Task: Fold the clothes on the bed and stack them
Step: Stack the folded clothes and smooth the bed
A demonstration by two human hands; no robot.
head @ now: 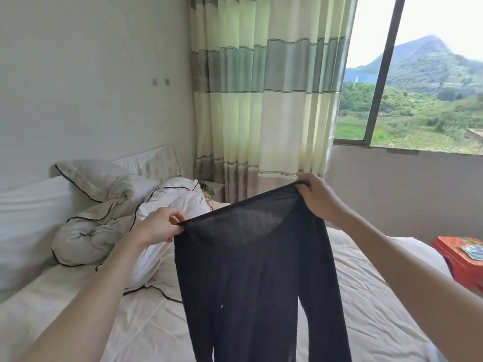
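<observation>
Two hands, left [159,226] and right [317,198], pinch the black leggings' [251,270] waistband taut; best lay them flat on the bed [366,296] first

2 bare forearms reach in from the lower corners, no sleeves showing; the left hand [156,226] and right hand [320,197] wear no rings.

A pair of leggings [251,257] is hanging in the air above the bed [366,309], its waistband stretching between the left hand [159,226] and the right hand [317,197], the legs dangling toward the near edge. Behind the left hand a bunched duvet [96,239] is lying on the bed, pillows [99,176] behind it against the wall. A curtain [261,87] is hanging behind, the window [418,87] to its right, a stool [462,254] beside the bed's right side.
</observation>
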